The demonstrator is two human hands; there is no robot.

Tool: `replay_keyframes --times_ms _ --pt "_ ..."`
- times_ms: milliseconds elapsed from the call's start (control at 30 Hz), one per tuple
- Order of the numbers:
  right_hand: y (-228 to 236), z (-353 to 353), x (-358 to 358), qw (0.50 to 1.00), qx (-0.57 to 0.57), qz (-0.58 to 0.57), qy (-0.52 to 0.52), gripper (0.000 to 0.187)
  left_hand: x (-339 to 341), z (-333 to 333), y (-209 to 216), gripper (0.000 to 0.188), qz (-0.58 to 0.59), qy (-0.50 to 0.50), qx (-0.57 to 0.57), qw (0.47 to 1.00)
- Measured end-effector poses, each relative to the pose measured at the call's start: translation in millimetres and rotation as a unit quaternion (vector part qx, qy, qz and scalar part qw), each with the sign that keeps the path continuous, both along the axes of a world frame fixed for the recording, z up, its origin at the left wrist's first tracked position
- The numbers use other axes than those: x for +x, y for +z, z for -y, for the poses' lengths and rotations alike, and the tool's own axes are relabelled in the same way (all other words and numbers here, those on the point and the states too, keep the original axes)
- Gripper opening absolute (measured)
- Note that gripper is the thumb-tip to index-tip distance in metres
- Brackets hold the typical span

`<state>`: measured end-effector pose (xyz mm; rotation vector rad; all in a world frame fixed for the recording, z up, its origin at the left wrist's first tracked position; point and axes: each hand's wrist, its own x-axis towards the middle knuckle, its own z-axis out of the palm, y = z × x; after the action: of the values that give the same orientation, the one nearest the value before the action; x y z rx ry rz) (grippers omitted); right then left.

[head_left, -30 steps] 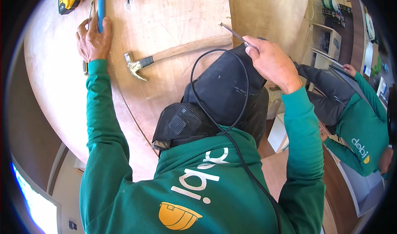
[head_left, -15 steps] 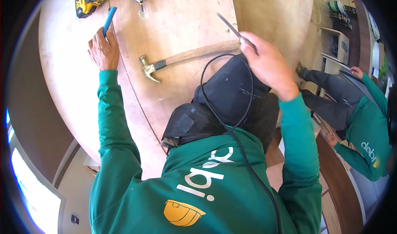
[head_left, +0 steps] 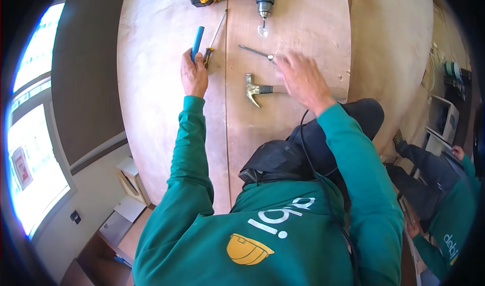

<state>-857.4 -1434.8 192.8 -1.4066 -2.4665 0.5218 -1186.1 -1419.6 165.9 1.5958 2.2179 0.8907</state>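
Observation:
My left hand (head_left: 194,76) is closed around a slim blue marker-like stick (head_left: 197,41), which points away from me. Right beside those fingers lies a screwdriver (head_left: 216,34) with a black and yellow handle. A thin, dark, pointed metal tool (head_left: 252,50) is at the fingertips of my right hand (head_left: 302,79); motion smears these fingers, and I cannot tell whether they grip it. Below that hand a claw hammer (head_left: 252,90) rests on the wooden board (head_left: 166,13), its wooden handle partly covered by my wrist.
At the far edge lies a yellow and black cordless drill (head_left: 263,0) with a bit in its chuck. A black cable (head_left: 304,144) runs down my front. To the right, a co-worker in a green sweater (head_left: 454,225) sits near a white box (head_left: 444,116).
The view has swung left, bringing the screwdriver into sight beside my left hand. My right hand has moved closer to the hammer head, and the metal tool has come down near the board.

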Motion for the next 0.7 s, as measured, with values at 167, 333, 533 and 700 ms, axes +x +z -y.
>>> replay_keyframes --times_ms 167,333,533,700 --pt "21 42 9 0.990 -0.140 0.006 0.016 0.054 -14 -13 -31 0.040 -0.195 -0.012 0.006 0.981" --pt "43 62 20 0.986 -0.150 -0.024 -0.063 0.053 18 -14 -1 0.043 -0.329 -0.049 0.043 0.942" --pt "70 85 20 0.964 -0.206 -0.133 -0.102 0.055 -21 -5 -32 0.027 -0.189 -0.110 -0.036 0.975" --pt "103 109 15 0.921 -0.211 -0.274 -0.182 0.055 85 58 39 0.026 0.766 0.008 -0.178 0.617"
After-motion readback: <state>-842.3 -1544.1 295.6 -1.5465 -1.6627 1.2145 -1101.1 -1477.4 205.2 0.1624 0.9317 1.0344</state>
